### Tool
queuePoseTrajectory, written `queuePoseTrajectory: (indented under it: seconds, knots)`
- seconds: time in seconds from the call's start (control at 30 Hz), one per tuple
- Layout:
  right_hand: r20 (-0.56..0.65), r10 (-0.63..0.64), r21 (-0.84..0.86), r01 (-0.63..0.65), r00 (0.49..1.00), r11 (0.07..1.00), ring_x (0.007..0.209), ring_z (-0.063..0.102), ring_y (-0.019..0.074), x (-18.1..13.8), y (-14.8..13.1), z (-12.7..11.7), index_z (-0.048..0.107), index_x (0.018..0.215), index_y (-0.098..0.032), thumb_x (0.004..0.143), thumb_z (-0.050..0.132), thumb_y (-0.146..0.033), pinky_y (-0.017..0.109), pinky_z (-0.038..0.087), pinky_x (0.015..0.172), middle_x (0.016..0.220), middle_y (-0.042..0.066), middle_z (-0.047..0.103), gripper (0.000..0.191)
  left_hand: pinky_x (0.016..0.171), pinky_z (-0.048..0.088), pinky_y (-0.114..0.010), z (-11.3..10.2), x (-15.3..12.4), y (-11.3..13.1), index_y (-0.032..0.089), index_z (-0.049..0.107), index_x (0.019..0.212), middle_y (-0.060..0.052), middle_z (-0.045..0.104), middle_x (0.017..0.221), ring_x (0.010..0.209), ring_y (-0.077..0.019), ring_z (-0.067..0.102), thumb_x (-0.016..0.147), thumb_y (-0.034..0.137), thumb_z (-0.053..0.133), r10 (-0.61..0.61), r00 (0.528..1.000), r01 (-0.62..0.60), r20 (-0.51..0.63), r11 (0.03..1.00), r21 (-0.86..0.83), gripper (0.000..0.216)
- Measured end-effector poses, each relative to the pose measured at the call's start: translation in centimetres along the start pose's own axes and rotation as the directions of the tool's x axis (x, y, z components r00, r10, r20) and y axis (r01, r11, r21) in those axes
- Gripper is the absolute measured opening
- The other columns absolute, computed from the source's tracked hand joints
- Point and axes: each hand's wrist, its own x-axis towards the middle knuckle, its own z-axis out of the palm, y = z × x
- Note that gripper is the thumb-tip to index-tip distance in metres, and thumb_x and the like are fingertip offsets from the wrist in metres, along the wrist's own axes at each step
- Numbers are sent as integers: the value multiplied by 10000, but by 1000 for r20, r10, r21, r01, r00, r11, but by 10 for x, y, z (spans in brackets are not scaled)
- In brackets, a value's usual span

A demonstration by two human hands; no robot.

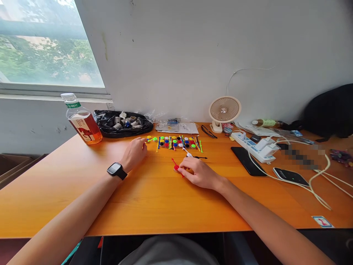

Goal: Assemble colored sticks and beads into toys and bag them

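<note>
My right hand (200, 172) pinches the edge of a red arrow spinner (176, 168), a small disc with a pointer across it, low over the near middle of the desk. Just behind that hand are a white spinner (188, 154) and a black arrow (201, 158). My left hand (135, 151), with a watch on the wrist, has its fingers closed at the end of a green arrow spinner (154, 139); a yellow piece shows by the fingertips. To its right lie rows of colored discs (167, 145), with loose arrows (200, 146) among and beside them.
A tea bottle (84, 123) and a black plastic bag (104, 129) of grey tube pieces stand at the back left. Farther right are glasses (209, 131), a small fan (224, 109), a black phone-like slab (247, 161), a power strip (249, 145) and loose white cables (317, 197).
</note>
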Motion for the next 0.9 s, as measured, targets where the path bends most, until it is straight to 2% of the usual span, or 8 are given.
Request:
queuePoseTrajectory:
  seconds: [0.1,0.17,0.27,0.33,0.43,0.53,0.7,0.9]
  knots:
    - [-1,4,-3,-4,1000,1000,869,660,217,0,-1,0,728,990,-214,1084,558,-281,359,500,833,922,61,737,205,799,510,-335,-6,0,-4,142,773,1143,-147,772,1069,923,-274,726,928,132,465,-11,999,13,-32,999,46,375]
    - [-12,14,16,-14,1000,1000,922,673,220,0,-3,-1,722,1127,-219,1075,576,-284,361,517,866,1015,68,743,168,751,481,-331,-12,1,-6,159,764,1128,-133,747,1005,860,-263,701,921,129,471,-31,999,34,-44,997,72,359]
    - [-20,6,53,-5,1000,999,1076,678,228,-2,-7,-3,625,1424,-267,1065,592,-291,374,539,975,1234,89,692,361,693,424,-329,-19,1,-8,189,754,1061,-110,713,944,805,-251,662,918,134,477,-57,996,63,-62,994,93,316]
    - [7,-22,49,22,1000,999,1190,660,240,-4,-9,-4,594,1489,-314,1053,615,-302,407,517,1073,1367,100,633,436,666,388,-331,-22,0,-8,202,744,1006,-103,707,934,800,-250,649,927,144,469,-67,995,73,-72,993,92,292]
    - [78,-56,7,56,995,998,1335,594,287,-5,-8,-2,648,1434,-314,1016,686,-342,477,457,1167,1490,108,588,420,636,339,-332,-24,0,-7,219,722,931,-97,711,926,810,-251,640,952,170,451,-77,994,83,-81,993,78,277]
    - [93,-59,-25,62,994,998,1325,588,295,-5,-4,1,706,1314,-267,1016,690,-348,490,459,1153,1429,112,643,309,607,283,-340,-24,0,-5,221,677,835,-91,706,871,768,-243,620,968,193,435,-89,994,94,-63,993,73,277]
    - [-29,24,-126,-28,999,992,1147,636,264,-2,1,2,737,1033,-211,1033,649,-309,437,509,1025,1210,104,700,131,587,202,-358,-28,-4,6,219,555,705,-76,644,717,639,-220,543,966,200,421,-117,992,113,41,990,82,294]
    - [-161,203,-381,-251,966,890,992,636,269,-2,9,0,713,834,-186,1013,674,-344,426,490,891,1050,98,728,242,598,221,-344,-24,-19,35,225,486,714,-51,629,706,640,-214,528,956,211,399,-58,966,74,253,996,-52,257]
